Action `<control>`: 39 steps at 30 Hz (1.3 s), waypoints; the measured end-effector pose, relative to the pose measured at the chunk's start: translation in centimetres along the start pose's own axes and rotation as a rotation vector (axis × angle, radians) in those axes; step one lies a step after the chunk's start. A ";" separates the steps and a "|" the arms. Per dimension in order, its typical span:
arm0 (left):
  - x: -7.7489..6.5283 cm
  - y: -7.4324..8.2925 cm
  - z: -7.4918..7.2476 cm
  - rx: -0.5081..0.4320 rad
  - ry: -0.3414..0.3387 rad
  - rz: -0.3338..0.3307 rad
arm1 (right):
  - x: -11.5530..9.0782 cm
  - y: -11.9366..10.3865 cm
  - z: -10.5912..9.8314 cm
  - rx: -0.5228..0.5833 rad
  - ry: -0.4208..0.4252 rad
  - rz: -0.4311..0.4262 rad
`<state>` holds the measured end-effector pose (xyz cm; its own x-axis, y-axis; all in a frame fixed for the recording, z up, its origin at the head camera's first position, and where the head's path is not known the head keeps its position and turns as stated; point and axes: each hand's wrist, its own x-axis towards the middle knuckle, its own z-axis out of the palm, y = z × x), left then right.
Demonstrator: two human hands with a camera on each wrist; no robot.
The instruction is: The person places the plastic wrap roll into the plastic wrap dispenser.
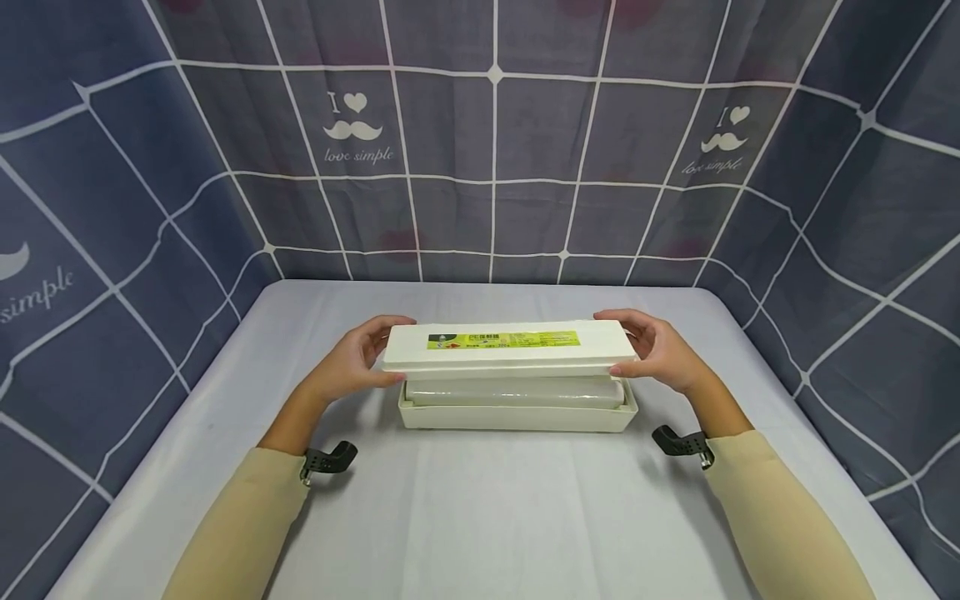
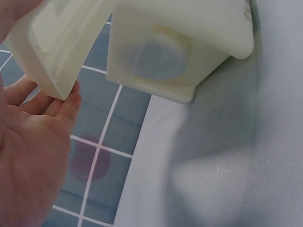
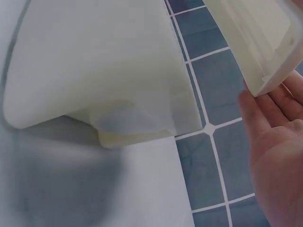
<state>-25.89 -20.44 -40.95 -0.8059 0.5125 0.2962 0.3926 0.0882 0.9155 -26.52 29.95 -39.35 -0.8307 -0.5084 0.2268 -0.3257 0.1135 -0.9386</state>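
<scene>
A white lid (image 1: 510, 362) with a green and yellow label is raised above a white cling film box (image 1: 517, 419) in the head view. My left hand (image 1: 358, 358) grips the lid's left end, thumb at the front edge and fingers behind. At the opposite end, my right hand (image 1: 654, 354) holds the lid the same way. Inside the box lies a roll of cling film (image 1: 513, 392), partly covered by the lid. Both wrist views show the lid's hollow underside (image 2: 61, 56) apart from the box end (image 3: 142, 104).
The box stands on a white cloth-covered table (image 1: 480, 508). A dark blue checked curtain (image 1: 450, 125) encloses the back and both sides. Black straps (image 1: 330, 458) sit at both wrists, beside beige sleeves.
</scene>
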 end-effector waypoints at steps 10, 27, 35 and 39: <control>0.0 -0.3 0.8 0.050 -0.005 -0.050 | -1.7 1.0 0.0 0.017 0.009 -0.006; -0.5 -1.1 1.9 0.086 -0.012 -0.029 | -3.4 2.3 0.8 -0.007 0.075 0.013; -0.8 -1.2 2.2 0.104 -0.015 -0.059 | -4.0 3.1 1.3 0.014 0.094 0.022; -1.0 -1.4 2.4 0.112 -0.016 -0.061 | -4.3 3.4 1.5 0.025 0.096 0.022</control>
<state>-24.56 -19.01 -43.17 -0.8233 0.5164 0.2358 0.3905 0.2137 0.8955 -23.43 31.26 -43.92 -0.8773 -0.4219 0.2290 -0.2969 0.1020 -0.9494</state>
